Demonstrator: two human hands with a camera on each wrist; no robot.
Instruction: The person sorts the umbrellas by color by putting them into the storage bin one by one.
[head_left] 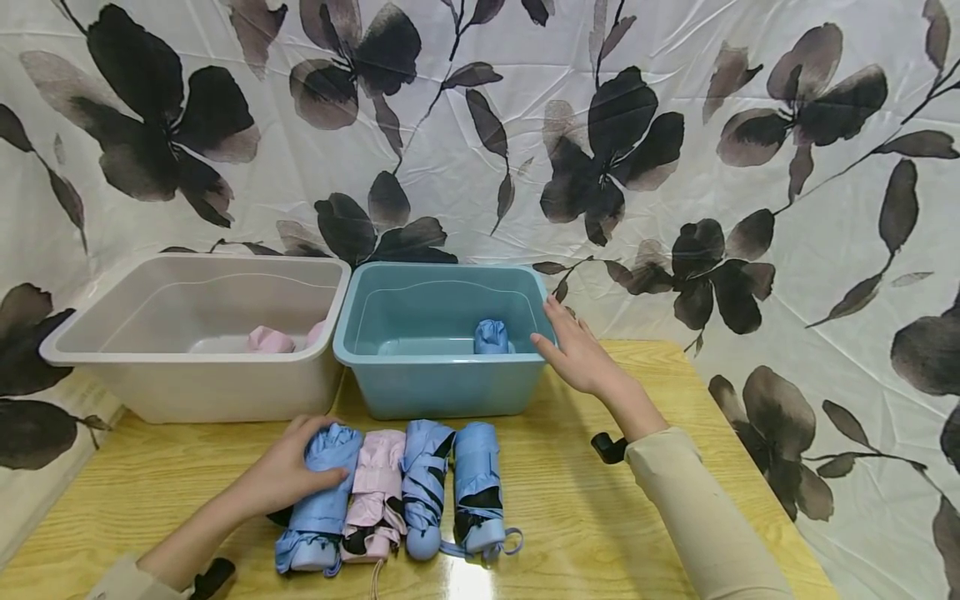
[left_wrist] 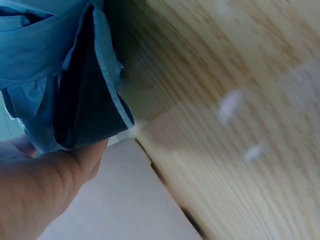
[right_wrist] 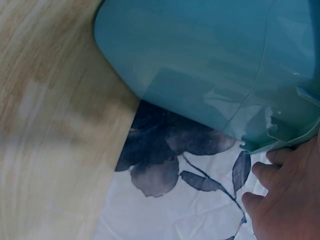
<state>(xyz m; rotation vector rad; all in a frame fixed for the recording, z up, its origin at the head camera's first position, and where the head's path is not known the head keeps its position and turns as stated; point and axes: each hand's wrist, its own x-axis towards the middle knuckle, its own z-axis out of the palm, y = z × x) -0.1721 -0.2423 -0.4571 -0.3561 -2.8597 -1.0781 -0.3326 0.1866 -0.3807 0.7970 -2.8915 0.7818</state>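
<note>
My left hand (head_left: 300, 467) grips the leftmost blue folded umbrella (head_left: 324, 492), thumb across its top side. In the left wrist view the umbrella's loose blue fabric (left_wrist: 45, 55) and dark underside show beside the hand. A pink folded umbrella (head_left: 377, 483) lies right next to it, followed by a blue one (head_left: 427, 475) and another blue one (head_left: 478, 479) with a wrist loop. My right hand (head_left: 581, 354) rests at the right rim of the blue bin (head_left: 442, 387), fingers extended, holding no umbrella. Inside that bin is a rolled blue bundle (head_left: 491, 337).
Left of the blue bin stands a beige bin (head_left: 217, 387) with pink bundles (head_left: 270, 339) inside. Both bins sit at the back of the wooden table (head_left: 585, 517), against a floral cloth (head_left: 480, 150). The table's right edge runs beyond my right forearm.
</note>
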